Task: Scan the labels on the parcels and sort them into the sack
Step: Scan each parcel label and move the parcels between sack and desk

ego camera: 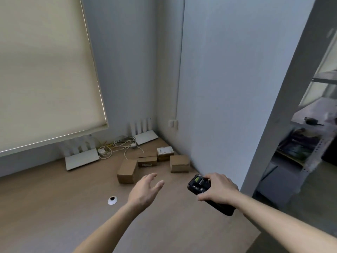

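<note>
1. Grey walls meet in a corner above a wooden desk (45,207), with a pale blind at the left.
2. Over that desk the right hand (218,189) grips a black scanner (200,185), its small screen facing up.
3. Beside it the left hand (144,190) hangs with fingers spread and empty, reaching toward the nearest box (127,171).
4. Three more parcels (165,159) sit behind, near the corner; only one label (165,150) shows clearly.
5. No sack is visible.
6. Judging by this, a first pick-up is starting; next the label must be turned to the scanner.
</note>
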Demonstrator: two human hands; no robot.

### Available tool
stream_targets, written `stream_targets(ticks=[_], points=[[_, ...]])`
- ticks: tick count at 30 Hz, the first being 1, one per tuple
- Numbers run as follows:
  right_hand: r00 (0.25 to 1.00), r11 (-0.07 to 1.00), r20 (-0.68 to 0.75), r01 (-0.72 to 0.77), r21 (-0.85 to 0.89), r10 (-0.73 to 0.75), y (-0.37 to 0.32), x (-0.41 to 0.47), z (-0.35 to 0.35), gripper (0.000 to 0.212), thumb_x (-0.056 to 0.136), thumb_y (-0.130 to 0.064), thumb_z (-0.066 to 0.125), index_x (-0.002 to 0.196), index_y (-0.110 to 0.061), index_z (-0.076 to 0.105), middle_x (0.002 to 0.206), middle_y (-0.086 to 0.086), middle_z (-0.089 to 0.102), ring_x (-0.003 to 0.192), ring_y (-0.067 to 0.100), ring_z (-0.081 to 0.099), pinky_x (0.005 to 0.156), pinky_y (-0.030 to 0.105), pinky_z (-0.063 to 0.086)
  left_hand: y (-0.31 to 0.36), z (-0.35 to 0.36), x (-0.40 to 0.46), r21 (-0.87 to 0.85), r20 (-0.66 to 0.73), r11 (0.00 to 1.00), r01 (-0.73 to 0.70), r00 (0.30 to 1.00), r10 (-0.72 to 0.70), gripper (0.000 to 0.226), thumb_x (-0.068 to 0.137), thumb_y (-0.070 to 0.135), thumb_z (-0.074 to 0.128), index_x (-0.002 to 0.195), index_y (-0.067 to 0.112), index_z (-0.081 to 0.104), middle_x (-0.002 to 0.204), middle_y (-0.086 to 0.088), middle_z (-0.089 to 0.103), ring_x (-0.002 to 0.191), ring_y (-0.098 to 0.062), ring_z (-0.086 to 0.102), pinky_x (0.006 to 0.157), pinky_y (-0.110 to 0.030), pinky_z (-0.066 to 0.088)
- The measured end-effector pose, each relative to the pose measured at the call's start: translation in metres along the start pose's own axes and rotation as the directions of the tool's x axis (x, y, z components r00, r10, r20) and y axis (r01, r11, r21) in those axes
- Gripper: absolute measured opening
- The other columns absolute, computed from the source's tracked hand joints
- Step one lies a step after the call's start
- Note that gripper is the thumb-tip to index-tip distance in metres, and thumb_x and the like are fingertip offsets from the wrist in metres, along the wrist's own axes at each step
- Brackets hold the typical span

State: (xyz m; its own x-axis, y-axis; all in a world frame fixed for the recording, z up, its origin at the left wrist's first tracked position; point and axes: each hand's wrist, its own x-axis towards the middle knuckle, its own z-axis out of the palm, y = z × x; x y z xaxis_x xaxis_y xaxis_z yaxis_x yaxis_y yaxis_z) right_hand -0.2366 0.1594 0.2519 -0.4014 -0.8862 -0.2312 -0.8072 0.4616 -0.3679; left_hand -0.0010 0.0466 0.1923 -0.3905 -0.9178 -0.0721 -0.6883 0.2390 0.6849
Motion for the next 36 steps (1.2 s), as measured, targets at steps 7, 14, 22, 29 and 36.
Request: stream_targets(ticks=[7,14,22,29,36], points=[[0.995,0.994,0.069,-0.075,0.081,0.069,0.019,0.103,0.042,0.075,0.057,-0.055,0.081,0.128,-0.041,0.061,0.118,-0.011,0.068,0.106,0.018,0.064,0.087,0.031,0.053,-0.051,0.049,0.097,0.039,0.078,0.994,0.099,0.992,-0.101,0.06,0.097,0.056,0.051,0.148,0.025,0.045,0.145,0.001,0.053,0.132,-0.016,0.05,0.107,-0.034,0.043],[0.985,0.989,0.133,-0.125,0.078,0.114,0.057,0.213,0.101,0.06,0.061,-0.053,0.081,0.117,-0.041,0.064,0.101,-0.012,0.069,0.091,0.017,0.064,0.076,0.03,0.054,-0.097,0.113,0.186,0.073,0.166,0.982,0.176,0.968,-0.186,0.058,0.098,0.057,0.048,0.148,0.028,0.044,0.153,0.001,0.045,0.14,-0.018,0.042,0.114,-0.037,0.036],[0.98,0.993,0.181,-0.099,0.069,0.085,0.091,0.375,0.136,0.064,0.06,-0.057,0.082,0.119,-0.041,0.065,0.111,-0.006,0.071,0.103,0.024,0.065,0.082,0.033,0.054,-0.112,0.186,0.308,0.041,0.142,0.963,0.265,0.953,-0.268,0.051,0.099,0.056,0.046,0.14,0.027,0.054,0.149,0.003,0.045,0.135,-0.019,0.045,0.109,-0.038,0.039],[0.988,0.977,0.141,-0.088,0.194,0.061,0.093,0.494,0.144,0.059,0.065,-0.055,0.086,0.117,-0.035,0.064,0.106,-0.005,0.067,0.1,0.022,0.064,0.079,0.032,0.051,-0.107,0.228,0.402,-0.104,0.132,0.92,0.379,0.922,-0.364,0.067,0.098,0.055,0.049,0.156,0.029,0.029,0.158,-0.001,0.04,0.143,-0.023,0.04,0.114,-0.042,0.037],[0.975,0.918,0.199,-0.169,0.358,0.102,0.104,0.555,0.167,0.056,0.06,-0.049,0.089,0.107,-0.03,0.066,0.096,-0.008,0.072,0.086,0.015,0.069,0.075,0.031,0.057,-0.099,0.258,0.46,-0.436,0.205,0.758,0.486,0.873,-0.442,0.063,0.098,0.039,0.059,0.155,0.023,0.035,0.151,-0.004,0.047,0.131,-0.021,0.049,0.097,-0.027,0.037]])
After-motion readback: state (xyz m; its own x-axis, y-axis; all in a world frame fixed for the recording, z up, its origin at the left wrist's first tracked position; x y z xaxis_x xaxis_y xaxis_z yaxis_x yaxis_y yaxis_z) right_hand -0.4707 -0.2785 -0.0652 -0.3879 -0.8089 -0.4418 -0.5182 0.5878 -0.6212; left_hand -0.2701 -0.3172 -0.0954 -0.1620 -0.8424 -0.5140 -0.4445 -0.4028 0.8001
